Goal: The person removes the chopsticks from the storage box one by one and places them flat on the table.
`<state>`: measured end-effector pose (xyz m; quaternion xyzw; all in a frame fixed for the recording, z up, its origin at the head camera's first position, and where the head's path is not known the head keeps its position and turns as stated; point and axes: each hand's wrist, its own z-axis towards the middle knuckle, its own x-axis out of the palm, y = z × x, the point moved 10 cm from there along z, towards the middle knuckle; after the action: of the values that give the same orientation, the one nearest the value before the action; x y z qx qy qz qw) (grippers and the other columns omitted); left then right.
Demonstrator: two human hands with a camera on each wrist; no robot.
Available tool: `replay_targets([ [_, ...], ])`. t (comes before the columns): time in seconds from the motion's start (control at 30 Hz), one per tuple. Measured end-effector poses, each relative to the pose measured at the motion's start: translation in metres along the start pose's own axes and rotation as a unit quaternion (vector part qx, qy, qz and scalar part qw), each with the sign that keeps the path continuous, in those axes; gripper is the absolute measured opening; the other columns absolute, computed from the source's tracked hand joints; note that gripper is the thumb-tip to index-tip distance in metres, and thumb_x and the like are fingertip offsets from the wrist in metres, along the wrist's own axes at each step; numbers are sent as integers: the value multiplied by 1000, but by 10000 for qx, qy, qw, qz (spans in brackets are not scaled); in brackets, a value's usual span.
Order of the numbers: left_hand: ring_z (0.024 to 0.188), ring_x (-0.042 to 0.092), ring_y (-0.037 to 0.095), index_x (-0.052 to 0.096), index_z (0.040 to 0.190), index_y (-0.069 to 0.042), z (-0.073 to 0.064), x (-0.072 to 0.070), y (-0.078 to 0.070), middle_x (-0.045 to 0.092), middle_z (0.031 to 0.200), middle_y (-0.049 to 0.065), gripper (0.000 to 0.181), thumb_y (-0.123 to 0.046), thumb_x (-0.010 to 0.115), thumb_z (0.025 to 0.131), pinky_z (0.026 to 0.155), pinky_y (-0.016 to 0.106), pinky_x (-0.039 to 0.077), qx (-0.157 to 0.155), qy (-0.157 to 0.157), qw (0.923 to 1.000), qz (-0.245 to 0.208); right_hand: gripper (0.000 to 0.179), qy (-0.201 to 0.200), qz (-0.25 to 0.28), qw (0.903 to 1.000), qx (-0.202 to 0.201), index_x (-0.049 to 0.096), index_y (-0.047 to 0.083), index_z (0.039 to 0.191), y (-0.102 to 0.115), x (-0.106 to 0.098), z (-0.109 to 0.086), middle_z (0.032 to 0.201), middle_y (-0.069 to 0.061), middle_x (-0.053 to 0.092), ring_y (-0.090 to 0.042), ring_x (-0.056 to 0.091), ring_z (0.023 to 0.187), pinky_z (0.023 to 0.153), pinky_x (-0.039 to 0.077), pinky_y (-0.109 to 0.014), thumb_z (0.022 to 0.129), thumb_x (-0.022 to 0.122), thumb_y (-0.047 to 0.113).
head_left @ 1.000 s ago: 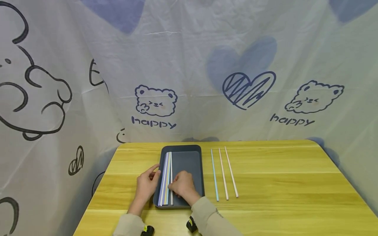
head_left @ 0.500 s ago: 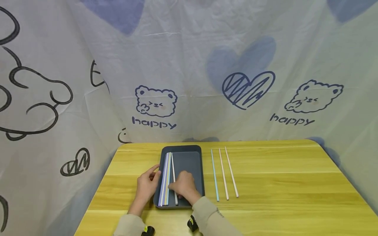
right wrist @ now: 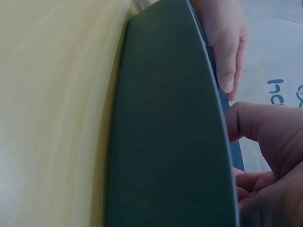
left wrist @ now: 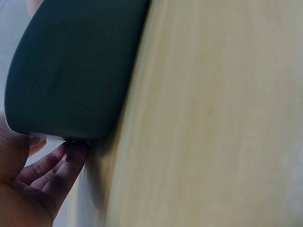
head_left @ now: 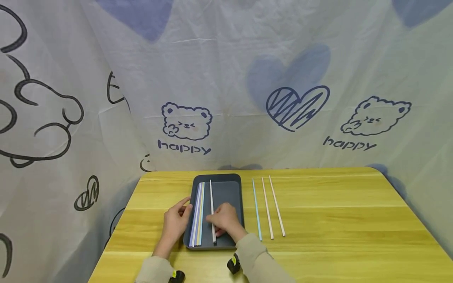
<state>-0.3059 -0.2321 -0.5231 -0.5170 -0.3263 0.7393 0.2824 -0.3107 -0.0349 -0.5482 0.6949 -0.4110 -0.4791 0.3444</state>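
Observation:
My left hand (head_left: 175, 221) holds the left rim of a dark grey rectangular tray (head_left: 226, 188), with its fingers against the outer wall in the left wrist view. Inside the tray, my right hand (head_left: 226, 218) pinches a pale chopstick (head_left: 212, 196) near its lower half. The chopstick lies lengthwise, apart from the row of several purple, white, yellow and blue chopsticks (head_left: 197, 216) along the tray's left side. In the right wrist view the tray's outer wall (right wrist: 170, 118) hides the chopstick and part of the right fingers.
Right of the tray, a blue chopstick (head_left: 256, 212) and two pale pink chopsticks (head_left: 267, 212) lie side by side on the wooden table (head_left: 339, 220). A printed cloth (head_left: 233, 98) hangs behind the table.
My right hand has moved the pale chopstick rightward, away from the row inside the tray. My left hand stays at the tray's left rim, and the loose chopsticks outside have not moved.

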Motion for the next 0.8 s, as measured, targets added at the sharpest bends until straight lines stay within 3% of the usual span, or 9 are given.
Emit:
replay_targets([
  [0.2, 74, 66, 14, 73, 134, -8, -1, 2, 1, 78, 91, 15, 33, -14, 71, 102, 63, 21, 52, -80, 70, 9999, -13, 13, 22, 232, 9997, -66, 65, 3, 82, 0, -7, -2, 58, -4, 59, -11, 56, 40, 46, 58, -34, 82, 77, 9],
  [0.5, 72, 66, 12, 74, 132, -8, -3, -1, -4, 78, 88, 14, 31, -11, 71, 101, 62, 21, 52, 8, -99, 10000, 8, 9, -142, 304, 9991, -245, 68, 5, 80, 12, -30, -4, 60, -2, 59, -13, 57, 44, 49, 59, -38, 84, 72, 11],
  [0.8, 71, 63, 12, 74, 133, -9, -1, 0, -1, 77, 87, 13, 32, -13, 71, 102, 62, 21, 50, -23, -39, 10000, -33, 10, -263, 482, 9982, -240, 70, 2, 87, 10, -51, -3, 63, -4, 61, -12, 59, 45, 48, 59, -35, 86, 72, 12],
])
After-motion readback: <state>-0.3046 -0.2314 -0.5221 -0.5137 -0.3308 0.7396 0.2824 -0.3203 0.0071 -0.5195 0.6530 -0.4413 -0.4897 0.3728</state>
